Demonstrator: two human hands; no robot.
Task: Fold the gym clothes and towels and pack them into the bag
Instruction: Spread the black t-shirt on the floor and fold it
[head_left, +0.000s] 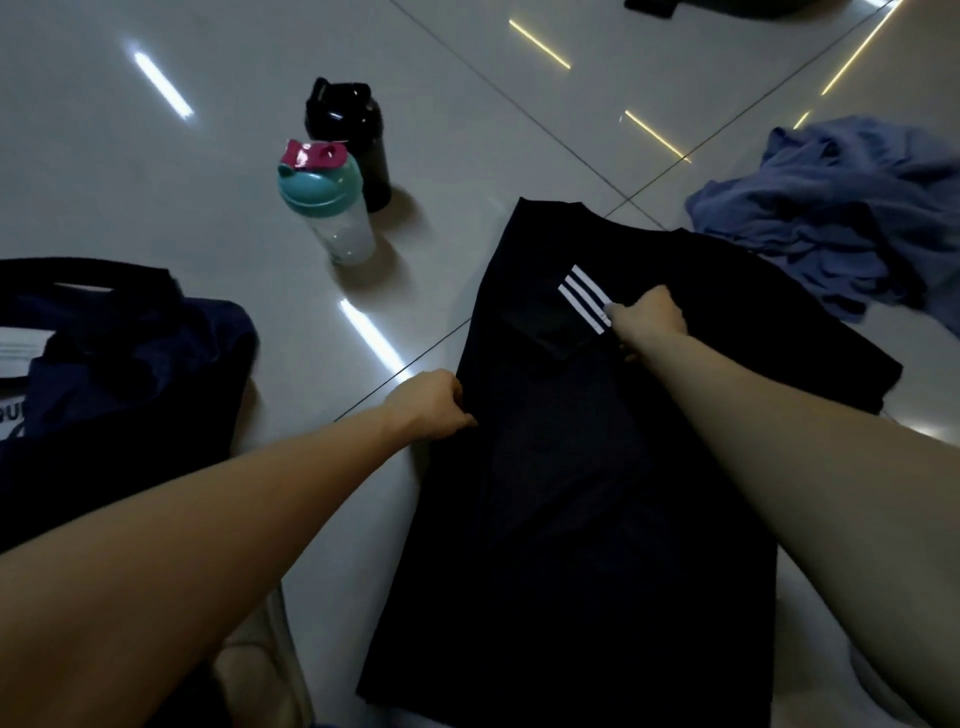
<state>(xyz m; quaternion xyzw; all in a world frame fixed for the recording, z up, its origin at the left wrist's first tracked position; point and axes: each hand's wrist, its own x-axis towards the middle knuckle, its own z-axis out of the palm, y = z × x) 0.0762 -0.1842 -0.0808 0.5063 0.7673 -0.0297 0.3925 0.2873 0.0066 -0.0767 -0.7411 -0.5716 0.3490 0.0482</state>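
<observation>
- A black short-sleeved shirt (571, 467) is lying flat on the glossy white tiled floor (208, 156) directly in front of the person. The sleeve on the person's left side is turned inward, so that three white stripes (582, 296) are showing on top of the chest.
- The right hand (649, 322) is pinching that turned-in sleeve just beside the stripes, fingers curled onto the cloth.
- The left hand (431, 405) is gripping the shirt's folded left edge, fingers tucked around the fabric.
- The step in hand appears to be the first lengthwise fold; the opposite sleeve is lying spread out, not yet folded.
- The next move is likely calling for pressing this fold flat, bringing the right side over to match, then doubling the shirt from hem to collar.
- A crumpled blue-grey garment (841, 223) is waiting unfolded just beyond the shirt's right shoulder.
- A navy fabric bag (130, 374) with black handles is sitting to the left, apart from the shirt; what it is holding cannot be told.
- A clear shaker bottle with a teal lid (327, 208) and a black bottle (358, 145) are standing close together on the floor beyond the bag and the shirt.
</observation>
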